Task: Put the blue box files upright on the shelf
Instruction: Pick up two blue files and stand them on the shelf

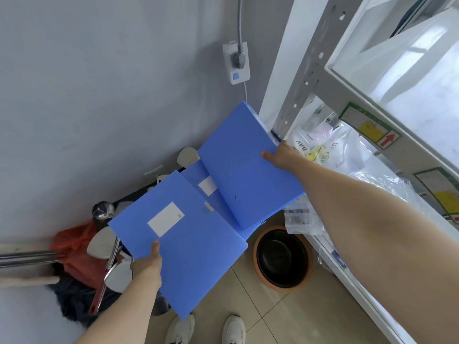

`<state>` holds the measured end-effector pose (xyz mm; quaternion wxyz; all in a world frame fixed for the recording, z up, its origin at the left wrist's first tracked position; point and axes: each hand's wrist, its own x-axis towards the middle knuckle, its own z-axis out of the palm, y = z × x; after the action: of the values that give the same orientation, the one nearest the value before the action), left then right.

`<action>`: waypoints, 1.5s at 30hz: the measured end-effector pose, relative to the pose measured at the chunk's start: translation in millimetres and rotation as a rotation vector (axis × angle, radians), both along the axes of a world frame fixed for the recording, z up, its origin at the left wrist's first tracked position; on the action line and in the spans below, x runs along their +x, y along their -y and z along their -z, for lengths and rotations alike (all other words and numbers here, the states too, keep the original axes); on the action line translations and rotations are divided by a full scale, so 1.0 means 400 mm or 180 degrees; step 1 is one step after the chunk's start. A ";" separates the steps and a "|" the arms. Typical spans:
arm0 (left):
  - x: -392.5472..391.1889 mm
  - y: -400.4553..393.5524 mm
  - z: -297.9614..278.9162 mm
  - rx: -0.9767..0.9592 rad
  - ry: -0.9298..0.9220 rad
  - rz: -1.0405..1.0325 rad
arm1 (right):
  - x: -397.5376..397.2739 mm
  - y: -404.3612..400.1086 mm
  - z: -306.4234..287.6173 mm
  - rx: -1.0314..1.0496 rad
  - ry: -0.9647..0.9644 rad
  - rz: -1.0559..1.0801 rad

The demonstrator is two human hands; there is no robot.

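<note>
My left hand (pixel 149 263) grips the near edge of a blue box file (pixel 188 259) with a white label, held flat and tilted over the floor. A second blue box file (pixel 243 167) is lifted higher, with my right hand (pixel 282 155) closed on its right edge, close to the grey metal shelf upright (pixel 301 85). Between the two, part of a third blue file (pixel 201 177) with a white label shows underneath. The shelf (pixel 387 115) rises on the right with a pale board on top.
Clear plastic bags (pixel 330 150) fill the shelf's lower level. A terracotta pot with a black inside (pixel 282 259) stands on the tiled floor. Ladles, spatulas and a red bag (pixel 74 247) pile up at the left wall. A power strip (pixel 236 63) hangs on the grey wall.
</note>
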<state>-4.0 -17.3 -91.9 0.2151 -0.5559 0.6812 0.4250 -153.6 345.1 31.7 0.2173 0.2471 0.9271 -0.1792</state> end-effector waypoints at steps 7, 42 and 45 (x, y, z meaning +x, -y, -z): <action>0.003 0.016 -0.017 0.0134 -0.0150 0.0010 | 0.010 0.029 0.004 -0.0560 -0.0430 0.0543; 0.078 -0.166 -1.037 0.0163 -0.4105 0.2279 | 0.582 0.452 -0.690 -0.0928 -0.3904 0.2608; 0.106 -0.236 -1.072 0.0398 -0.4525 0.2396 | 0.627 0.417 -0.733 -0.0788 -0.4492 0.2783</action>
<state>38.2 77.0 336.8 -0.1103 0.1271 0.7717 0.6133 97.4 178.2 324.9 -0.4772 0.3885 0.6399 -0.4603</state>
